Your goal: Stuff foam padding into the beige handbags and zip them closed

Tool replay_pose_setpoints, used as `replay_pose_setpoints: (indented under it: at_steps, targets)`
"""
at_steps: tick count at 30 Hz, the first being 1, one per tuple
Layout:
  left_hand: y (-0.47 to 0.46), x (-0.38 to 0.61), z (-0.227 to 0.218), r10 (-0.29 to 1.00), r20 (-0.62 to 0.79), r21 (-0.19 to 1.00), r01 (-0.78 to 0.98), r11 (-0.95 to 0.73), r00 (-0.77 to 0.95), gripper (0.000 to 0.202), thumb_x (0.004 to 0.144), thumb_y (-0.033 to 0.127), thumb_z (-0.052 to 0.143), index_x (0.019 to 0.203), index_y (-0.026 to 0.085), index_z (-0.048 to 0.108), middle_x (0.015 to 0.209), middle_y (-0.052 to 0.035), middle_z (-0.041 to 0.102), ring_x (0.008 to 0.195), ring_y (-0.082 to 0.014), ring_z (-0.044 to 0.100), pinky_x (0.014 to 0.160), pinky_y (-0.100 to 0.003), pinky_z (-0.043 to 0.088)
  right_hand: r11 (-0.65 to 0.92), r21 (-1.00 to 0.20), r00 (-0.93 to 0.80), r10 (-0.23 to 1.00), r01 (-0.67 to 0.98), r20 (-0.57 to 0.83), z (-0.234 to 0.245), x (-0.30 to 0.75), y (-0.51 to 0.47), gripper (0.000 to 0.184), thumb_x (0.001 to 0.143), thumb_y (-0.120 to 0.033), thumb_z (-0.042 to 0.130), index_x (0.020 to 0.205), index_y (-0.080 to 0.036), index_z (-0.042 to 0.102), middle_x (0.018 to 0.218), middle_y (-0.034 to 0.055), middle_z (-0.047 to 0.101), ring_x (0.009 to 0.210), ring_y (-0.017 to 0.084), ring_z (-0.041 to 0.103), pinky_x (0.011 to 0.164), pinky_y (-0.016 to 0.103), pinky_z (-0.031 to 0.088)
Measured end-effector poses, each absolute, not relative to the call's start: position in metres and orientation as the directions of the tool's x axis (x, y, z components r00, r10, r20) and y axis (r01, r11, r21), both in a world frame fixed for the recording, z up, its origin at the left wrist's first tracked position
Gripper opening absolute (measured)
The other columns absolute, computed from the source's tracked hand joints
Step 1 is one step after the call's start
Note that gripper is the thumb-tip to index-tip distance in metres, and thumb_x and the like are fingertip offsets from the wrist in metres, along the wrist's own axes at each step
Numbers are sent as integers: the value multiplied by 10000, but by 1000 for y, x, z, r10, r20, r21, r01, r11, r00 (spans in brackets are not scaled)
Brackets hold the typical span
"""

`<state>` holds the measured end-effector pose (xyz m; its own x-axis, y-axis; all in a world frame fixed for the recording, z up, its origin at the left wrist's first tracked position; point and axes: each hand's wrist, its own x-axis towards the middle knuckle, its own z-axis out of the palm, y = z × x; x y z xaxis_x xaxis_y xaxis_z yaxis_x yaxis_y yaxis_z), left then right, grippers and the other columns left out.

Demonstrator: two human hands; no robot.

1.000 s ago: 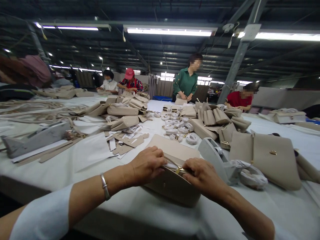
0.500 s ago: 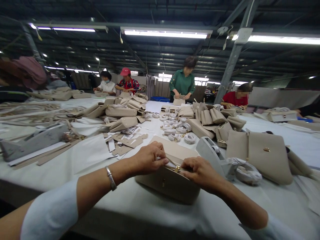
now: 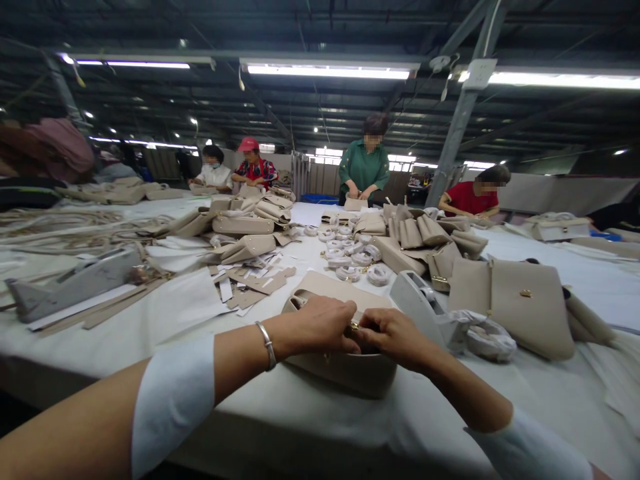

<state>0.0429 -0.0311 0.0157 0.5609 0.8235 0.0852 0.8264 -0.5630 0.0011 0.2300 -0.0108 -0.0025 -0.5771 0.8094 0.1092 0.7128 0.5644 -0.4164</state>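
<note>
A beige handbag (image 3: 345, 377) rests on the white-covered table in front of me, its flap folded back and its mouth open. My left hand (image 3: 320, 327) reaches over the opening, fingers closed on the bag at a small gold metal fitting (image 3: 353, 326). From the other side, my right hand (image 3: 397, 337) pinches at the same fitting, thumb and forefinger together. The fingertips hide most of it, and I cannot tell which part each hand grips. A small gold clasp part (image 3: 327, 358) shows on the bag's front, below my left hand.
Close by on the right stand a grey tape dispenser (image 3: 417, 300), a wrapped bundle (image 3: 490, 340) and another handbag (image 3: 530, 307). Beige scraps (image 3: 260, 283) and a second dispenser (image 3: 75, 283) lie left. Wrapped straps (image 3: 350, 257) and bag piles lie beyond; several co-workers (image 3: 364, 167) stand around.
My left hand has moved right along the bag's opening, close to my right hand at the gold fitting. The bag's mouth gapes wider at its left end.
</note>
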Motion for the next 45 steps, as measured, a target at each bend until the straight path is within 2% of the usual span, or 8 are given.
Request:
replay_pose_setpoints:
  at_steps: [7,10,14,20,25,29,37,45]
  targets:
    - [-39,53,6,840,174,-65,857,-512,515,215,756,290,518,929,167,558,873,-106,701,766,-293,677,605,-356,510,578,-347,-583,806,739,101,1,232,-16,162,727,-291,597,822,-182,670,756,27,662,688,155,551,585,238,327]
    - [-42,51,4,835,194,-65,856,-512,515,166,774,214,456,901,164,551,849,-106,703,757,-297,678,600,-365,509,546,-373,-558,825,750,85,-1,233,-16,161,692,-242,608,829,-198,679,765,18,672,709,156,565,606,236,338]
    - [-49,46,4,858,184,-22,875,-484,479,170,819,253,424,933,166,516,794,-104,696,704,-299,674,558,-358,488,492,-371,-504,860,787,71,1,229,-18,172,666,-292,652,817,-215,679,783,13,690,738,166,582,605,237,335]
    - [-53,48,12,859,136,91,857,-507,494,156,831,296,438,928,192,502,845,-83,694,771,-272,669,583,-319,465,568,-184,-563,822,802,83,11,220,-25,192,722,-401,620,773,-225,678,751,28,697,688,167,587,551,244,278]
    - [-53,57,20,865,72,47,864,-501,497,253,857,328,370,834,187,579,823,-108,701,774,-281,672,600,-333,466,559,-100,-555,829,823,64,8,219,-24,227,763,-385,573,676,-206,683,671,38,685,602,141,563,510,251,237]
    - [-55,61,24,914,98,-5,919,-394,393,251,785,299,414,796,192,641,816,-114,713,764,-289,673,605,-347,472,563,-70,-556,825,823,96,6,219,-25,289,762,-437,564,639,-203,682,653,46,690,594,151,565,505,262,221]
    - [-49,64,37,963,61,30,964,-265,263,268,698,355,488,762,196,694,770,-114,714,742,-262,662,596,-310,472,626,65,-625,753,777,206,3,214,-40,314,839,-373,511,668,-169,680,708,81,711,670,180,616,680,313,293]
    - [-53,53,36,975,11,64,973,-221,221,190,662,280,521,699,203,691,723,-77,703,666,-218,626,532,-272,406,636,65,-638,757,769,139,5,218,-44,292,820,-393,541,682,-184,690,680,79,698,666,190,598,656,303,299]
